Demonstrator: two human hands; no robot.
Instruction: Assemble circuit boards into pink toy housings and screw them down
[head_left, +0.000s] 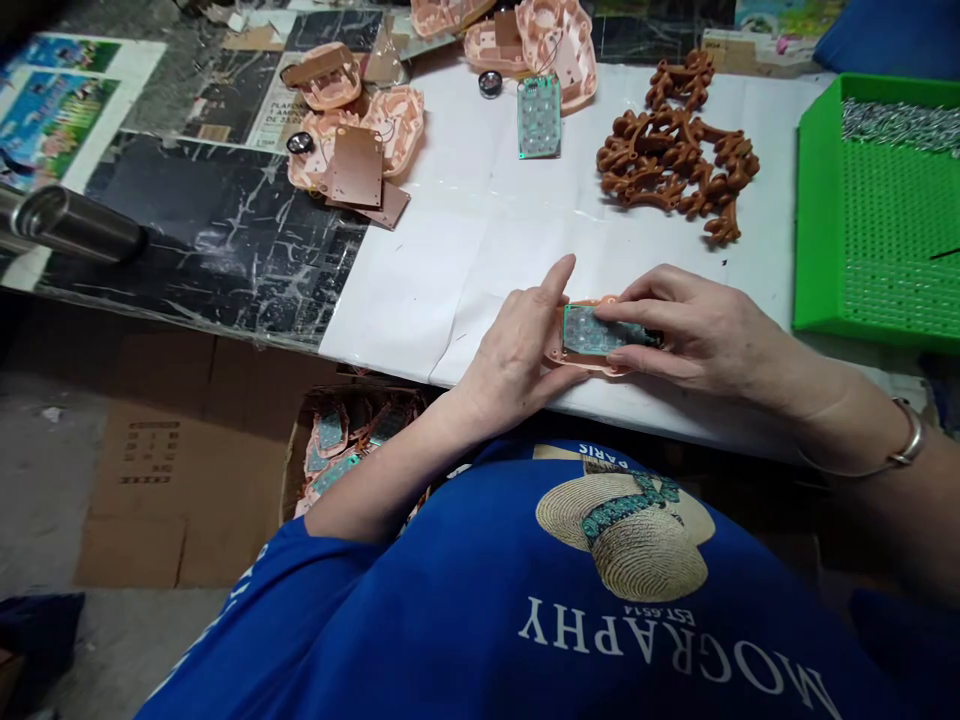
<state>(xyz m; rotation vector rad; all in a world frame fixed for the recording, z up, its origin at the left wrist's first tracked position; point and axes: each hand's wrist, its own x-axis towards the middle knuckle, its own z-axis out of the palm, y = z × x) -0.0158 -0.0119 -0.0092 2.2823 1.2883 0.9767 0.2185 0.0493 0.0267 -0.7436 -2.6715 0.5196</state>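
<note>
At the table's front edge lies a pink plastic shell (553,352) with a green-edged circuit board (585,330) set in it. My left hand (517,345) grips the shell's left end, thumb below and fingers along the far side. My right hand (690,325) is over the right end, its fingertips pressed onto the board. Part of a dark round piece (652,338) shows beneath my right fingers; the rest of it is hidden. Behind my hands, another circuit board (538,118) lies face up, attached to a pink shell (574,75).
Brown plastic parts (675,160) are piled at the back right, near a green perforated tray (814,220) holding small screws (900,125). More pink shells (397,120) and brown boards (356,165) lie back left. A steel flask (82,222) lies far left. Below the edge stands a box of filled shells (296,450).
</note>
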